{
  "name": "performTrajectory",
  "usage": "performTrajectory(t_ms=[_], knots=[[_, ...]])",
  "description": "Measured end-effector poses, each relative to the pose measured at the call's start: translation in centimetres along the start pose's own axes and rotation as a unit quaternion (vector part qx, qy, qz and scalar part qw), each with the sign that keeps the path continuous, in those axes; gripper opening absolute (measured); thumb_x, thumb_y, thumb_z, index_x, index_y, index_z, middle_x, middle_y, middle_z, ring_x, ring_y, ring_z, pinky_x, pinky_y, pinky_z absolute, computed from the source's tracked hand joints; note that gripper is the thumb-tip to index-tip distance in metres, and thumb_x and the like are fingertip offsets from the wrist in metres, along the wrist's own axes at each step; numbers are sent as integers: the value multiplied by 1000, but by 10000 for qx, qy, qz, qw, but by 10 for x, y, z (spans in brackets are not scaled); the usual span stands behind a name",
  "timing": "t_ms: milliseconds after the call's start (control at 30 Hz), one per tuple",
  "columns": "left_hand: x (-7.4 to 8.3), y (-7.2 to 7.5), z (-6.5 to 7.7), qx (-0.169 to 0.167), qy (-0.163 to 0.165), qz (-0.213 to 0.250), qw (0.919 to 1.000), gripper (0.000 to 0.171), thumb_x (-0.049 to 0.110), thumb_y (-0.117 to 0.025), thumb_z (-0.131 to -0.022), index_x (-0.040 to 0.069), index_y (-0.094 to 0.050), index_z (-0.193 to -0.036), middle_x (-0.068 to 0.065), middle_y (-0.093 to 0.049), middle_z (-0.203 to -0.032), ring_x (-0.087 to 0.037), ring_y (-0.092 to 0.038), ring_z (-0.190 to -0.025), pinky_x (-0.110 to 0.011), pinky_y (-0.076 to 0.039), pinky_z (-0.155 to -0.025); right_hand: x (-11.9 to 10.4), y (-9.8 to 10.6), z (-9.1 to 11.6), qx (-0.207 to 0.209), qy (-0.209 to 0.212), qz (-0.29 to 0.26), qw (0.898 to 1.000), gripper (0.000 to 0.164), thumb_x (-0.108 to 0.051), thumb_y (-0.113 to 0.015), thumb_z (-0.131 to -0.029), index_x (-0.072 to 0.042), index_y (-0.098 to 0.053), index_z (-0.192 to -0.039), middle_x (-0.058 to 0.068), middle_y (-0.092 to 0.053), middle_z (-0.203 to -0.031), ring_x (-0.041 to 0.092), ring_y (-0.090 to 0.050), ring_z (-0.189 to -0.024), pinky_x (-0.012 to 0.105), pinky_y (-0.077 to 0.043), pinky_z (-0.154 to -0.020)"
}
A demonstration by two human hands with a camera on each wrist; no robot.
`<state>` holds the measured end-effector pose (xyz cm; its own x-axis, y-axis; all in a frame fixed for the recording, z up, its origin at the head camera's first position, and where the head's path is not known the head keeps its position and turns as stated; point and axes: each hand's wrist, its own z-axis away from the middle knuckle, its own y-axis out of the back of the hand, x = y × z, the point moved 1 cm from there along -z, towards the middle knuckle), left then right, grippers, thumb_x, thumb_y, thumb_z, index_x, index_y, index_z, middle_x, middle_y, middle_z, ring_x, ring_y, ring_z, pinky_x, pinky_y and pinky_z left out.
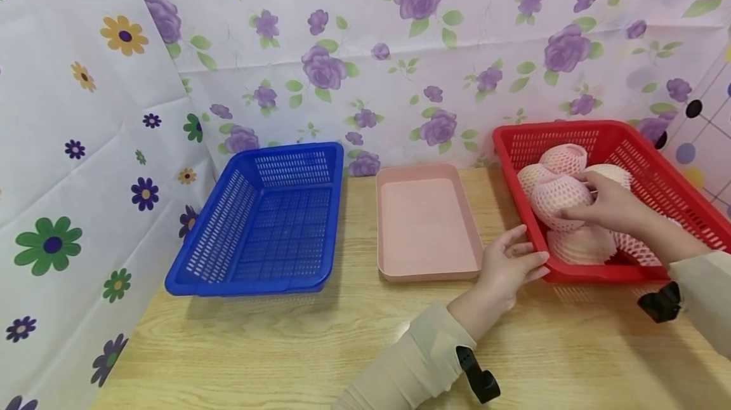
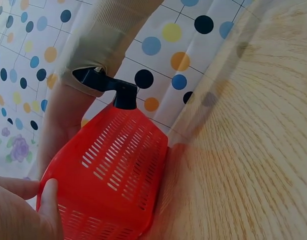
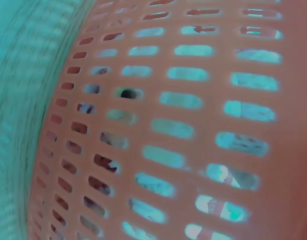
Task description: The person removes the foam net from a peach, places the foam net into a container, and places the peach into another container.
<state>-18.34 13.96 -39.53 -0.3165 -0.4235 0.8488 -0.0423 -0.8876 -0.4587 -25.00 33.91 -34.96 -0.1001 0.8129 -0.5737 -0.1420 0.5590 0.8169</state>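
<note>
At the red basket (image 1: 599,272), pinching rim (image 1: 509,162) with left hand (image 1: 504,271), gripping with right hand (image 1: 619,205) a netted ball (image 1: 555,199), likely bruisable, best cupped by its sides.

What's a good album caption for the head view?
Right hand holding a net-wrapped item inside the red basket, left hand touching the basket's corner.

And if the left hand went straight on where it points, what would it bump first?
The red basket, near its front left corner. The left hand touches it there, though the exact spot is hard to tell.
</note>
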Motion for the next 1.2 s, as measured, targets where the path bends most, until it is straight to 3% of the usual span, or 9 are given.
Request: performTrajectory(t_ms=[167, 333, 400, 600, 767, 867, 1000, 1100, 1200], knots=[[-1, 0, -1, -23, 55, 30, 10000, 48, -14, -67, -79, 17, -63, -116, -4, -59, -86, -17, -64, -74, -46, -58, -75, 1, 5, 2, 212, 123, -62, 9997, 85, -33, -71, -84, 14, -25, -139, 38, -42, -126, 49, -49, -107, 59, -51, -82], [0, 0, -2, -15, 64, 30, 10000, 49, -14, -67, -79, 17, -63, -116, -4, -59, -84, -17, -64, -73, -46, -58, -75, -1, 8, 4, 495, 230, -51, 9985, 77, -30, -74, -82, 11, -34, -135, 32, -48, -121, 40, -53, -102, 27, -54, -68], [0, 0, -2, 7, 71, 24, 10000, 49, -14, -67, -79, 18, -63, -116, -5, -59, -84, -16, -63, -72, -46, -58, -74, -2, 9, 6, 540, 251, -92, 9982, 75, -29, -74, -82, 10, -36, -134, 31, -49, -121, 38, -53, -100, 22, -52, -65], [0, -2, 0, 100, 34, 92, 9999, 50, -17, -66, -77, 16, -63, -116, -5, -59, -83, -15, -62, -70, -46, -58, -74, -8, 12, 12, 470, 100, -198, 9986, 81, -31, -71, -85, 9, -28, -141, 33, -44, -129, 44, -49, -108, 43, -57, -76], [-1, -3, 0, 108, 21, 112, 9999, 50, -18, -65, -77, 17, -63, -113, -4, -58, -80, -15, -62, -68, -46, -58, -73, -10, 13, 18, 482, 13, -272, 9985, 82, -31, -70, -86, 5, -25, -144, 32, -42, -131, 41, -47, -110, 14, -48, -65], [0, -4, 0, 165, 60, 54, 9998, 50, -18, -66, -77, 18, -64, -112, -4, -58, -80, -16, -63, -69, -47, -58, -72, -12, 12, 20, 545, 72, -309, 9980, 80, -30, -71, -86, 3, -26, -144, 30, -43, -130, 39, -48, -108, 15, -51, -65], [1, -5, 0, 214, 75, 32, 9997, 49, -17, -66, -77, 17, -64, -112, -5, -58, -80, -16, -62, -67, -48, -58, -71, -13, 12, 21, 656, 140, -417, 9969, 79, -29, -71, -85, 1, -28, -144, 29, -44, -130, 5, -53, -96, 14, -51, -65], [4, -4, -1, 160, 130, -46, 9998, 46, -15, -66, -78, 17, -63, -112, -4, -57, -81, -16, -61, -68, -48, -57, -72, -16, 12, 23, 697, 123, -514, 9962, 79, -29, -71, -86, -1, -27, -145, 27, -44, -131, -17, -41, -82, 7, -43, -63], [9, 1, -2, -24, 259, -344, 9991, 40, -6, -67, -82, 17, -63, -114, -4, -60, -83, -23, -66, -72, -46, -57, -73, -22, 11, 24, 648, 75, -639, 9958, 80, -30, -69, -87, -2, -25, -147, 25, -44, -132, -19, -41, -83, 7, -44, -63]])
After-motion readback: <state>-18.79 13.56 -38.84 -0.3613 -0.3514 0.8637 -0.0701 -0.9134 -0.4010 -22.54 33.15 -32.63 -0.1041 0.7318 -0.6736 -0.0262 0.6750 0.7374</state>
